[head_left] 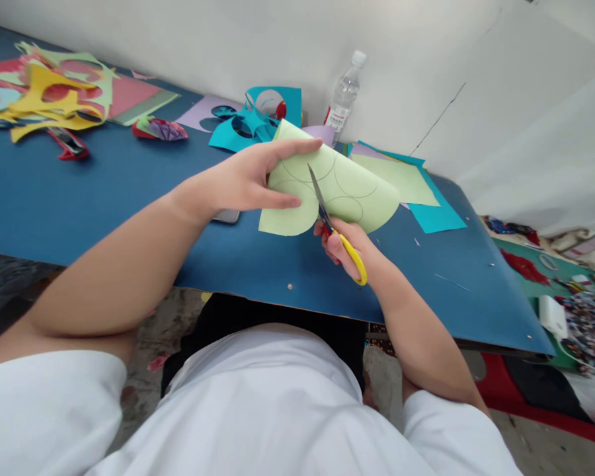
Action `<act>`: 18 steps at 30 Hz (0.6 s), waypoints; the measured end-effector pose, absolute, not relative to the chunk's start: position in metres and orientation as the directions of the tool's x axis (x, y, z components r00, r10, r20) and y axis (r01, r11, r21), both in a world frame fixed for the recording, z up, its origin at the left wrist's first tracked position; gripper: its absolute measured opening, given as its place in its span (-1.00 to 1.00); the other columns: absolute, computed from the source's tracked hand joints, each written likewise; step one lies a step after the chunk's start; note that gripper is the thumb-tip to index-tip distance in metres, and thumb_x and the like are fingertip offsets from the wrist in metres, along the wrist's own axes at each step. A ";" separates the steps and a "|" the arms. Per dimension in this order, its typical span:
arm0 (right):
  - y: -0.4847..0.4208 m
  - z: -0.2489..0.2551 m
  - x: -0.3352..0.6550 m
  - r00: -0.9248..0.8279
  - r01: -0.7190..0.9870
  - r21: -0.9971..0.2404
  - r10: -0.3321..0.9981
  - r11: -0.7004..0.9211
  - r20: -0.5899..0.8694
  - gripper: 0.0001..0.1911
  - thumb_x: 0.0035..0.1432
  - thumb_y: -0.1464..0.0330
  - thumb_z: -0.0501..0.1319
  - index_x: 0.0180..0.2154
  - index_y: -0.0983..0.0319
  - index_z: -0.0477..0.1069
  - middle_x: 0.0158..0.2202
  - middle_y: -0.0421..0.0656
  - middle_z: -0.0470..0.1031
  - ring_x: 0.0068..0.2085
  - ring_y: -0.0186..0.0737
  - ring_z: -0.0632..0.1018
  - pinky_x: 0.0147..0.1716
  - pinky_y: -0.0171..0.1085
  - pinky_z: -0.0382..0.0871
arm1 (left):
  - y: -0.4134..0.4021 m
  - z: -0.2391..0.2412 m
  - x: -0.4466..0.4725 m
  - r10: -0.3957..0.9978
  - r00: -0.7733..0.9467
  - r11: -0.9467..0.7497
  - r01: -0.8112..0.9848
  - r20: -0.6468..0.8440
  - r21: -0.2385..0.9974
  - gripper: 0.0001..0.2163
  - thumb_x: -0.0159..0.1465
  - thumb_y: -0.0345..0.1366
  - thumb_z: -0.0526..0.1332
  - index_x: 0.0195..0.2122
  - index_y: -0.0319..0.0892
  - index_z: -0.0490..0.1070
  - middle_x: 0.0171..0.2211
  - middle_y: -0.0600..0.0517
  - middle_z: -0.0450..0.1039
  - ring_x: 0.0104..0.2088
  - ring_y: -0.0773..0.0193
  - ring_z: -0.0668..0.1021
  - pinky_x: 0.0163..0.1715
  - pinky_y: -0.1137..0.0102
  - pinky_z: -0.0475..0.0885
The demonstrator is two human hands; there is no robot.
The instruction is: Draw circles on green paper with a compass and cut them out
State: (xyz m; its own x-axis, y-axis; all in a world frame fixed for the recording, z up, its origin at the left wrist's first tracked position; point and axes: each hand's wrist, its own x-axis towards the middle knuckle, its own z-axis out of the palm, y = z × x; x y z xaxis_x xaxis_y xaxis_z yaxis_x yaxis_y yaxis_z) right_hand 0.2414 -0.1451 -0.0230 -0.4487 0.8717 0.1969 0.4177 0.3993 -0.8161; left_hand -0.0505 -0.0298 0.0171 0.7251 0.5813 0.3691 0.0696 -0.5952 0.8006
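A light green sheet of paper (347,178) with several drawn circle outlines is held up above the blue table. My left hand (258,173) grips its left side, the thumb in front and a finger along the upper edge. In my right hand (344,244) is a pair of scissors (322,198) with yellow and red handles. Their blades point up and to the left across the paper, at a curved cut in its lower edge. The fingers inside the scissor handles are partly hidden.
Cut yellow scraps (54,92) and a red stapler-like tool (69,142) lie at the left. Blue paper cutouts (248,125) and a plastic bottle (344,92) stand by the wall. Coloured sheets (396,175) lie at the right. A phone edge (227,216) shows under my left wrist.
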 end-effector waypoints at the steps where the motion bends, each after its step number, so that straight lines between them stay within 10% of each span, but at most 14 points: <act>1: -0.145 -0.023 0.241 -0.448 0.417 -0.816 0.872 0.400 0.198 -0.04 0.45 -0.70 0.08 -0.06 0.07 0.44 -0.38 -0.22 0.42 -0.34 -0.06 0.53 -0.37 -0.10 0.39 | -0.030 0.017 -0.050 0.580 0.722 -0.603 0.071 0.376 0.795 0.05 0.34 0.31 0.71 0.78 0.18 0.45 0.72 0.14 0.52 0.78 -0.48 0.39 0.78 -0.30 0.46; 18: -0.145 -0.024 0.241 -0.458 0.406 -0.816 0.864 0.412 0.208 -0.08 0.51 -0.65 0.09 -0.06 0.07 0.45 -0.38 -0.21 0.44 -0.32 -0.06 0.54 -0.34 -0.11 0.44 | -0.038 0.029 -0.052 0.595 0.740 -0.560 0.101 0.314 0.823 0.04 0.43 0.12 0.63 0.81 -0.18 0.30 0.80 -0.14 0.38 0.71 -0.43 0.47 0.75 -0.30 0.45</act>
